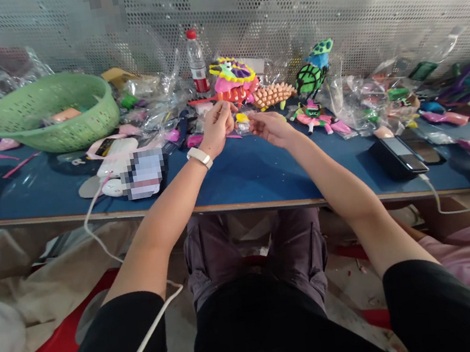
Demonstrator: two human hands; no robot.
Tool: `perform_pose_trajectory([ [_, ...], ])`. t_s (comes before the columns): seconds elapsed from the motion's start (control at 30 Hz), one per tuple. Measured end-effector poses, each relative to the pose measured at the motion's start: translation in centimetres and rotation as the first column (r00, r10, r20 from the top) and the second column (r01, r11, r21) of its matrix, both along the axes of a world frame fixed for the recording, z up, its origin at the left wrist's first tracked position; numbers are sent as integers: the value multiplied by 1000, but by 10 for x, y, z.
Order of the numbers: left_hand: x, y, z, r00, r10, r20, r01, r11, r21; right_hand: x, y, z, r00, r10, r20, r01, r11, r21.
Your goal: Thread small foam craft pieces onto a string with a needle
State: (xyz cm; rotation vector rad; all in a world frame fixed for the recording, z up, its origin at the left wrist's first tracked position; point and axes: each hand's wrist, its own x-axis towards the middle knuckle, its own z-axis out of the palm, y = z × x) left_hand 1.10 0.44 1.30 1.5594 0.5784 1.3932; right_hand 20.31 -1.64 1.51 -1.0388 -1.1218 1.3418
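Note:
Above the blue table, my left hand [218,126] is closed in a pinch, fingertips pressed together near the pink figure. What it holds, if anything, is too small to make out. My right hand [272,127] faces it from the right, fingers curled together and pointing left; its fingertips hide whatever is between them. A small yellow piece [242,118] shows between the two hands, close to the right fingertips. Just behind stand a pink and red clay-like figure with a yellow-edged frill [234,80] and a brown bumpy figure [273,95]. A pink strip [195,140] lies by my left wrist.
A green basket [52,137] stands left, near a phone [145,173] and a cabled white device [116,154]. A red-capped bottle [197,65], green turtle-like figure [311,76] and clear bags [357,98] line the back. Another phone [402,154] lies right. People sit on both sides.

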Motion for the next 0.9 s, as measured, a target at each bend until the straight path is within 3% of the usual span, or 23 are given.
perform_pose_trajectory([
  [0.13, -2, 0, -3, 995, -33, -98, 37, 999, 36, 4, 2, -1, 998, -28, -47, 25, 998, -53],
  [0.3, -2, -5, -8, 947, -16, -321, 63, 989, 137, 5, 6, -4, 997, -76, -1, 76, 997, 18],
  [0.4, 0, -10, -11, 870, 116, -479, 28, 959, 283, 5, 6, -6, 982, -112, 152, 89, 984, 152],
  [0.5, 4, -14, -14, 790, 215, -575, 13, 931, 365, 5, 5, -7, 923, -191, 334, 56, 925, 376],
  [0.57, 6, -15, -16, 784, 221, -580, 4, 932, 361, 6, 2, -6, 889, -237, 393, 17, 873, 488],
  [0.67, 8, -15, -18, 844, 176, -506, -6, 948, 319, 6, -3, -2, 887, -242, 394, -19, 833, 553],
  [0.77, 10, -15, -19, 908, 93, -408, 21, 964, 265, 7, -9, 2, 903, -217, 370, -27, 832, 554],
  [0.9, 10, -15, -16, 934, 57, -352, 34, 968, 249, 6, -11, 7, 931, -151, 332, -33, 872, 488],
])
